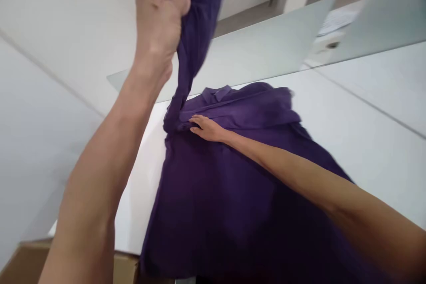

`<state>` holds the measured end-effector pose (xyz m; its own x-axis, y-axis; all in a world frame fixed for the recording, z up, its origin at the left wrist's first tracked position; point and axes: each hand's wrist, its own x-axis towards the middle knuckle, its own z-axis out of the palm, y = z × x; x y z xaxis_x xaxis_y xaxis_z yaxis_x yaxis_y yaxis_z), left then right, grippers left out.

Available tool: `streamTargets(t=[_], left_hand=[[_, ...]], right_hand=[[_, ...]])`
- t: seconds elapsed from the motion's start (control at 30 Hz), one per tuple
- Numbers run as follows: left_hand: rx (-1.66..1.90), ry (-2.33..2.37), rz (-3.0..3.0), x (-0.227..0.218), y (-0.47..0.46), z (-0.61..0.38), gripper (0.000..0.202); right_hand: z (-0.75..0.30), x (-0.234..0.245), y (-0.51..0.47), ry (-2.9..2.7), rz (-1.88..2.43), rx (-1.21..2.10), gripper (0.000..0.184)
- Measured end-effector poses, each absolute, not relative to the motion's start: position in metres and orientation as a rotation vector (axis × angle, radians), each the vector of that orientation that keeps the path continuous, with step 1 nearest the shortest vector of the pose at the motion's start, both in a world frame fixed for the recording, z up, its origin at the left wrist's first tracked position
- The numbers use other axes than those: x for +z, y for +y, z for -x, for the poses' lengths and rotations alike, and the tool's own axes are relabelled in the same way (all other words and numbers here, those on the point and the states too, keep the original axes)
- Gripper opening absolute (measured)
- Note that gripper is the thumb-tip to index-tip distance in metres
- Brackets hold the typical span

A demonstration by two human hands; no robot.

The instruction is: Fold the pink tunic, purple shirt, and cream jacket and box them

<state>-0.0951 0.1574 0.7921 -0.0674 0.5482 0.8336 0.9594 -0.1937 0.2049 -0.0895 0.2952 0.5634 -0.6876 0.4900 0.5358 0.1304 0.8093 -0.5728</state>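
A dark purple shirt (213, 186) lies spread on a white table, its collar at the far end. One sleeve is folded across the upper part of it, on the right. My left hand (159, 22) is raised high at the left, its fingers closed round the other sleeve (196, 31), which hangs taut down to the shoulder. The end of that sleeve runs out of the top of the view. My right hand (206, 128) lies on the shirt near the left shoulder, palm down with the fingers stretched out.
The white table (372, 142) extends to the right. Frosted glass partitions (266, 49) stand along its far edge, with papers (339, 20) behind them. A cardboard box (124, 268) is at the lower left, below the table edge.
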Motion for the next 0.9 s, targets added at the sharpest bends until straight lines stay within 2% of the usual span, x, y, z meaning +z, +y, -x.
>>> streamTargets(t=[0.07, 0.1, 0.17, 0.27, 0.33, 0.43, 0.5, 0.57, 0.73, 0.9], left_hand=[[-1.254, -1.302, 1.969, 0.772, 0.179, 0.073, 0.029], [-1.233, -1.214, 2.019, 0.763, 0.190, 0.064, 0.022], [-1.175, -1.248, 2.027, 0.741, 0.213, 0.048, 0.023], [-1.033, -1.452, 2.086, 0.690, 0.233, 0.025, 0.033], [-0.913, -1.518, 2.330, 0.646, 0.232, 0.015, 0.036], [-0.699, -1.362, 2.767, 0.588, 0.214, 0.016, 0.043], [-0.544, -1.213, 2.858, 0.568, 0.199, 0.030, 0.040], [-0.456, -1.199, 2.790, 0.565, 0.189, 0.053, 0.035], [-0.427, -1.523, 2.378, 0.583, 0.206, 0.117, 0.032], [-0.494, -1.666, 2.266, 0.584, 0.240, 0.142, 0.038]], right_hand=[[0.053, 0.567, 0.299, -1.863, 0.456, 1.210, 0.025], [0.031, 0.568, 0.300, -1.642, 0.454, 1.415, 0.025], [-0.014, 0.567, 0.300, -1.331, 0.454, 1.605, 0.039], [-0.078, 0.554, 0.299, -1.153, 0.506, 1.586, 0.055], [-0.113, 0.539, 0.299, -1.066, 0.548, 1.581, 0.057], [-0.151, 0.515, 0.299, -1.049, 0.639, 1.570, 0.059], [-0.169, 0.505, 0.296, -1.083, 0.691, 1.549, 0.060], [-0.179, 0.499, 0.289, -1.088, 0.717, 1.519, 0.054], [-0.181, 0.500, 0.274, -1.100, 0.785, 1.446, 0.025], [-0.177, 0.523, 0.272, -1.231, 0.744, 1.225, 0.019]])
